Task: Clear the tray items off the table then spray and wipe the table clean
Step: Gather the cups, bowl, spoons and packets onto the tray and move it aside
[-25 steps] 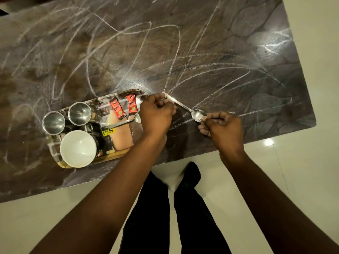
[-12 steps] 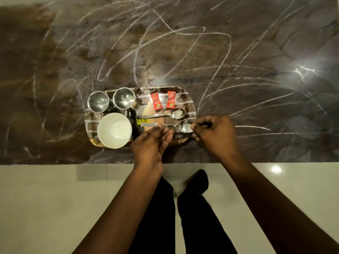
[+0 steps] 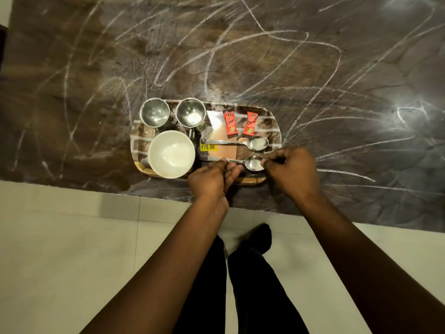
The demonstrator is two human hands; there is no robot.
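From the head camera we see the tray [image 3: 276, 126] standing on the worktop [image 3: 337, 68], near its front edge; on it are two steel cups [image 3: 155, 112], a white bowl [image 3: 171, 154], two red sachets [image 3: 230, 124] and a far spoon [image 3: 240, 142]. The near spoon [image 3: 238, 161] lies along the tray's front part; the right hand [image 3: 292, 172] pinches its bowl end with curled fingers [image 3: 265, 162], and the left hand [image 3: 212, 179] touches the handle with nearly straight fingers, not curled round it.

We judge that the step is gathering the items on the tray. The next move calls for releasing the spoon, gripping the tray at both short ends and lifting it level, so that the cups do not tip. The front edge is close, with only floor below; behind and to the right the worktop has wide room, covered with white scribbles to wipe.
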